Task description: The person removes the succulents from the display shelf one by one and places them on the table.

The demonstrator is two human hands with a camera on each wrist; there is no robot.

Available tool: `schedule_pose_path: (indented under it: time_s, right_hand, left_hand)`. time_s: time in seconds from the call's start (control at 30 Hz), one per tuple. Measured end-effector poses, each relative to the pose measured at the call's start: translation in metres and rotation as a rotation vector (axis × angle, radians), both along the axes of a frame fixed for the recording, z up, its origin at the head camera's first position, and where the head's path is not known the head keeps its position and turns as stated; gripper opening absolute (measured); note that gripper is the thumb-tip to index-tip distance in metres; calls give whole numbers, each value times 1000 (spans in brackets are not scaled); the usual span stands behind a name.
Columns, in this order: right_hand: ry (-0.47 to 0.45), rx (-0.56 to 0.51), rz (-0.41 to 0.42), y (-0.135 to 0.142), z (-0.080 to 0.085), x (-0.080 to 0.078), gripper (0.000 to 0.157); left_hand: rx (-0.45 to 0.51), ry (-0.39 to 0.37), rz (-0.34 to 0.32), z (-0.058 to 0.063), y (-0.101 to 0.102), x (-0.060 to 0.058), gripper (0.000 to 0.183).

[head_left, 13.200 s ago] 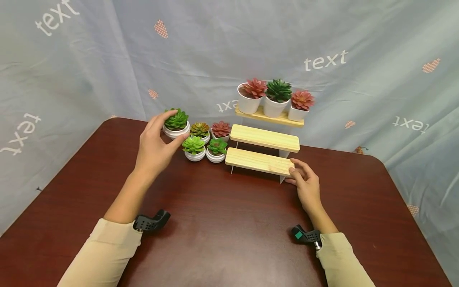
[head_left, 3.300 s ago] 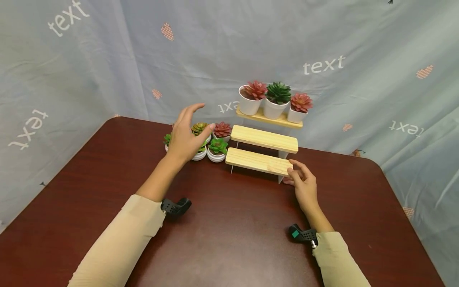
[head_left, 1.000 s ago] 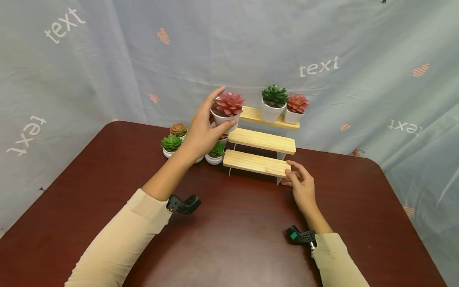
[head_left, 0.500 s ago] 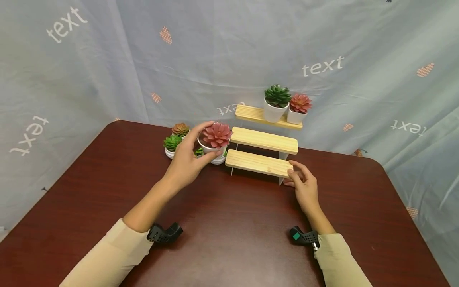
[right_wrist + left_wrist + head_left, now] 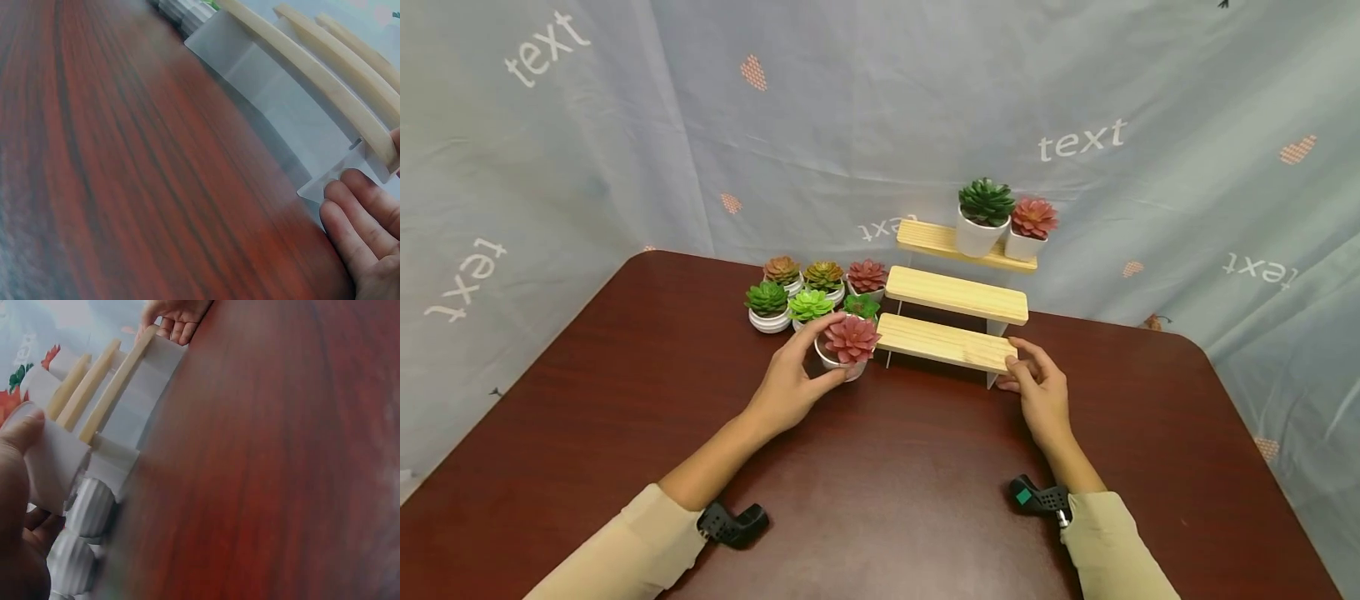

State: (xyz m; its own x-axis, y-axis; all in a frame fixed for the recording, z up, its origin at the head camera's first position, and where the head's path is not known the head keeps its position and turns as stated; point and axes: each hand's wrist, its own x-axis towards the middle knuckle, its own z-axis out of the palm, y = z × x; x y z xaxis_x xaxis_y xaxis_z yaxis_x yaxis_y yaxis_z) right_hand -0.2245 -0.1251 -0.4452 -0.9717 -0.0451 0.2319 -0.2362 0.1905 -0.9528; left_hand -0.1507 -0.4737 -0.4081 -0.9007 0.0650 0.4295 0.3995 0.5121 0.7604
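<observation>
My left hand (image 5: 784, 390) grips a white pot with a red succulent (image 5: 852, 340), thumb on the near side, just in front of the small pots. Whether its base touches the table is unclear. The right hand (image 5: 1043, 398) pinches the right end of the lowest board on a three-tier plant stand (image 5: 943, 340); in the right wrist view, fingers (image 5: 353, 215) lie against its translucent side panel (image 5: 331, 172). On the top tier stand a dark green succulent (image 5: 985, 204) and a pink succulent (image 5: 1033, 218), both in white pots. The lower two boards hold no pots.
Left of the stand, several small potted succulents form two rows: a brown one (image 5: 782, 270), an olive one (image 5: 823, 275) and a red one (image 5: 867, 276) behind, green ones (image 5: 767, 298) in front. A patterned curtain (image 5: 820, 108) hangs behind the dark wooden table (image 5: 880, 500).
My left hand, earlier on a green succulent, later empty, has taken the red succulent off the top tier's left end and brought it down and forward. The small group has grown leftward. My right hand stays put.
</observation>
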Motion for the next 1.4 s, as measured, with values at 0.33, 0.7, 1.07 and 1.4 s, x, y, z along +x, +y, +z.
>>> schedule_pose_path:
  time_s: [0.33, 0.7, 1.07, 1.4]
  right_hand:
    - [2, -6, 7, -1, -1, 3, 35]
    - [-2, -15, 11, -2, 2, 1, 36]
    - [7, -14, 3, 2, 2, 0, 36]
    - [-4, 0, 9, 1, 1, 1, 36]
  left_hand:
    - [30, -82, -55, -17, -4, -1, 76]
    - [55, -157, -70, -20, -8, -4, 85]
    - [-15, -154, -24, -20, -8, -10, 83]
    - [-43, -136, 23, -22, -7, -6, 83]
